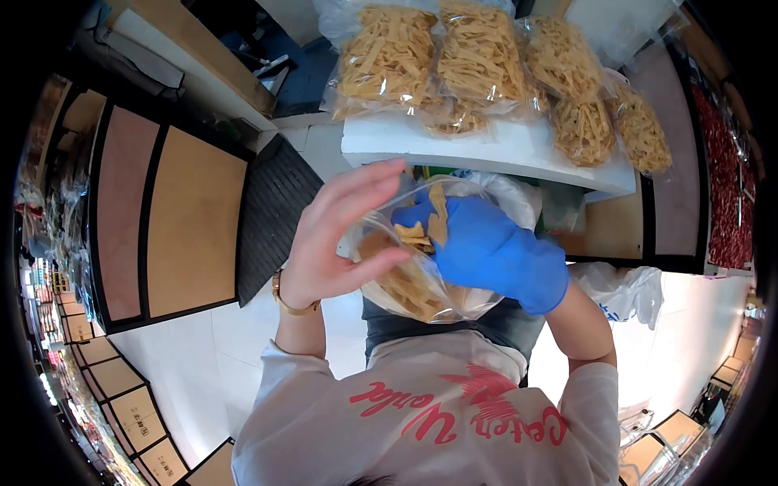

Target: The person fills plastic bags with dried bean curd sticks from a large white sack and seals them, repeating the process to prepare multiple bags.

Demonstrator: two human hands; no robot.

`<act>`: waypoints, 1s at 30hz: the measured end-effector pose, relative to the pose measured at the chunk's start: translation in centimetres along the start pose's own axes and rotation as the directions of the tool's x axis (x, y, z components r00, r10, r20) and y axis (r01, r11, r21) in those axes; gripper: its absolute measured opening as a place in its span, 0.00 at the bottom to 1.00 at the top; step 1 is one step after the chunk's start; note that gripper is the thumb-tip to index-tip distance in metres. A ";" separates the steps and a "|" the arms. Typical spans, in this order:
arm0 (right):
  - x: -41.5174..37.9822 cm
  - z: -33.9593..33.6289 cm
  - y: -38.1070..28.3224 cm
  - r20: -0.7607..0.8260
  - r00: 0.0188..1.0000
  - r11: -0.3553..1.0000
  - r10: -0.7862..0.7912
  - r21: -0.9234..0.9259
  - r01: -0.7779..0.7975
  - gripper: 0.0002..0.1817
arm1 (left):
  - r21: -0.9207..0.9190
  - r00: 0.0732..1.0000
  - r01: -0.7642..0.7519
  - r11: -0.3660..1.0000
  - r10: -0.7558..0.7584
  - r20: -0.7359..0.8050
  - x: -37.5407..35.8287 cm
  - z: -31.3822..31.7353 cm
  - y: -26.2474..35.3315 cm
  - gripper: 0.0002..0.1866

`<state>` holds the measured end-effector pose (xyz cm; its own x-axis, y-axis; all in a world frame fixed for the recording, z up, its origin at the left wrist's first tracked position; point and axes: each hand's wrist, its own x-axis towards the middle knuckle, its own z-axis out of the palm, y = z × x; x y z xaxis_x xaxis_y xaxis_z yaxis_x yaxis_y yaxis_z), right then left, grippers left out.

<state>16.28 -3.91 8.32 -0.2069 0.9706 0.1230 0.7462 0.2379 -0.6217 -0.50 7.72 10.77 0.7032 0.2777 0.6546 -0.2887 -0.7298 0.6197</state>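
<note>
A clear plastic bag, part filled with yellowish-brown dried strips, rests at my lap. My left hand, bare with a gold band at its wrist, is beside the bag's mouth, thumb and fingers apart. Inside the mouth, my right hand in a blue glove has its fingers curled around some dried strips. One long strip sticks up from that grip, and shorter pieces show beside the blue fingers. The gloved fingertips are partly hidden by the strips and the bag's film.
Several filled bags of similar strips stand on a white table in front of me. A black ridged mat and a tan-panelled cabinet are at the left. To the right, a white plastic bag hangs near the floor.
</note>
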 end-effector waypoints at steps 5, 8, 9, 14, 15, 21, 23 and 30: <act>0.0 0.1 -0.8 0.010 0.998 0.997 -0.068 -0.021 0.068 0.19 | 0.090 0.989 -0.085 0.992 0.073 0.129 1.0 -1.0 0.4 0.20; 0.5 -0.6 -1.5 -0.114 0.990 0.969 -0.086 0.221 0.110 0.20 | 0.134 0.964 -0.160 0.978 0.126 0.235 1.5 -2.9 0.3 0.10; 0.9 -1.6 -1.8 0.049 0.996 0.981 -0.074 0.182 0.064 0.22 | 0.133 0.963 -0.161 0.978 0.126 0.238 1.6 -3.4 0.6 0.10; 0.7 -5.8 -3.3 0.284 0.947 0.988 -0.150 0.073 0.134 0.29 | 0.082 0.954 -0.244 0.966 0.224 0.198 1.1 -4.0 1.4 0.09; 0.7 -6.1 -3.1 0.284 0.947 0.988 -0.151 0.074 0.136 0.29 | 0.055 0.954 -0.239 0.970 0.224 0.197 1.0 -4.1 1.4 0.09; 0.4 -8.3 -3.3 0.368 0.918 0.983 -0.151 0.156 0.099 0.27 | 0.024 0.970 -0.169 0.985 0.162 0.184 0.2 -4.4 1.2 0.08; -0.1 -8.7 -3.7 0.299 0.950 0.994 -0.087 0.084 0.065 0.23 | 0.026 0.974 -0.161 0.987 0.154 0.169 0.0 -4.4 1.0 0.09; 0.4 -4.6 -2.7 0.290 0.957 0.999 -0.003 -0.042 0.015 0.22 | -0.302 0.995 -0.053 0.952 0.077 0.068 -1.4 -2.2 -0.4 0.30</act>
<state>17.08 -3.99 13.66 -0.3831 0.9178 -0.1046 0.7690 0.2542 -0.5865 -2.81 8.98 10.55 0.7213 0.1774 0.6695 -0.5086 -0.5206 0.6858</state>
